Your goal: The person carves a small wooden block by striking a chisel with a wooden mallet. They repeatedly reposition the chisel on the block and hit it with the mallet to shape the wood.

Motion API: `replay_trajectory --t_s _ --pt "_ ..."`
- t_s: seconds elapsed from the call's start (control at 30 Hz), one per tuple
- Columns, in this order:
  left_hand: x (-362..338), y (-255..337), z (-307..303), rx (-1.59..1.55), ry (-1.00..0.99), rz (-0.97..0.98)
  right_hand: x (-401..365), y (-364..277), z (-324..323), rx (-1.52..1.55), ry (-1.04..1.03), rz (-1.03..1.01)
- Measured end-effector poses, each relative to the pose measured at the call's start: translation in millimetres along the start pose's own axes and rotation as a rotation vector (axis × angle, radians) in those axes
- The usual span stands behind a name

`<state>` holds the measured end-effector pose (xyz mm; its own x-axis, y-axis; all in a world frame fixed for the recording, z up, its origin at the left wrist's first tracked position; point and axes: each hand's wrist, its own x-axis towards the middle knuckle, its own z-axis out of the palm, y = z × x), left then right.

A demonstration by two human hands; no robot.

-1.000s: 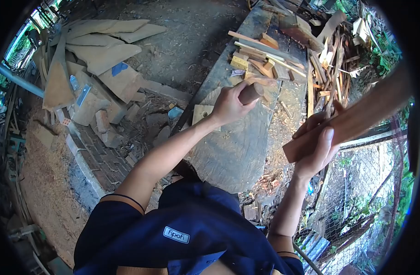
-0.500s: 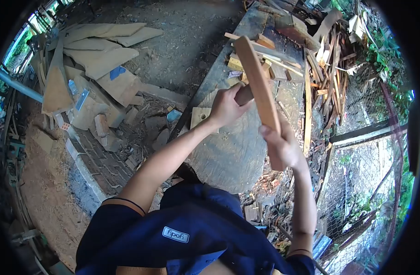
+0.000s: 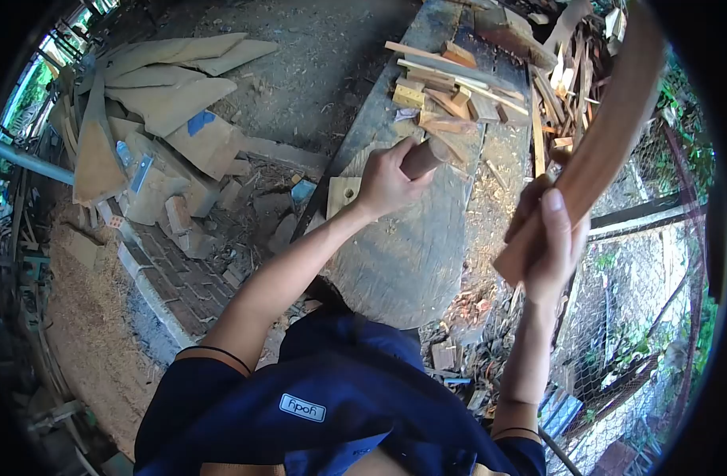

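My left hand (image 3: 389,184) is closed round a short, round, brown piece of wood (image 3: 425,157), whose pale end points to the right over the wooden bench (image 3: 395,270). Raised at the right, my right hand (image 3: 552,242) grips the lower end of a long, slightly curved wooden slat (image 3: 609,131). The slat slants up toward the top right edge of the view, clear of the bench. Beneath my left hand lies a pale block with a round hole (image 3: 344,193).
Several wood strips and offcuts (image 3: 459,87) lie on the bench's far part. A heap of scrap wood (image 3: 566,87) sits at the right, beside wire mesh (image 3: 609,349). Large boards (image 3: 173,103) are stacked at the left, near a low brick ledge (image 3: 169,278).
My right hand has swung the slat up and to the right, away from the round wood piece. My left hand stays nearly in place, still gripping that piece.
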<state>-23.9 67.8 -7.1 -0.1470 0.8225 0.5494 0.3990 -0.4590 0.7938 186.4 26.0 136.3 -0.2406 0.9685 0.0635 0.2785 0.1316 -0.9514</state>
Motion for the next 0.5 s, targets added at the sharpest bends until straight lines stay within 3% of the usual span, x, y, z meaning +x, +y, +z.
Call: replay_trajectory --t_s 0.03,0.07,0.1,0.2,0.27,0.3,0.5 --pt "3 0 -1 0.002 0.001 0.006 -1 18 6 -0.008 0.011 0.066" --pt "4 -3 -2 0.006 -0.002 0.019 12 28 22 -0.441 -0.343 -0.164" --pt "2 -7 -2 0.033 0.032 0.053 8 27 28 -0.261 -0.342 0.092" --pt "9 -3 -7 -0.025 0.127 0.074 13 45 21 -0.212 -0.295 -0.033" --pt "8 -8 -27 -0.149 0.237 -0.033 9 42 33 0.130 -0.171 0.278" --pt "9 -14 -39 -0.206 0.289 -0.110 9 71 47 0.106 -0.111 0.218" --pt "-4 -59 -119 -0.505 0.908 -0.357 -11 167 110 -0.199 -0.446 0.299"
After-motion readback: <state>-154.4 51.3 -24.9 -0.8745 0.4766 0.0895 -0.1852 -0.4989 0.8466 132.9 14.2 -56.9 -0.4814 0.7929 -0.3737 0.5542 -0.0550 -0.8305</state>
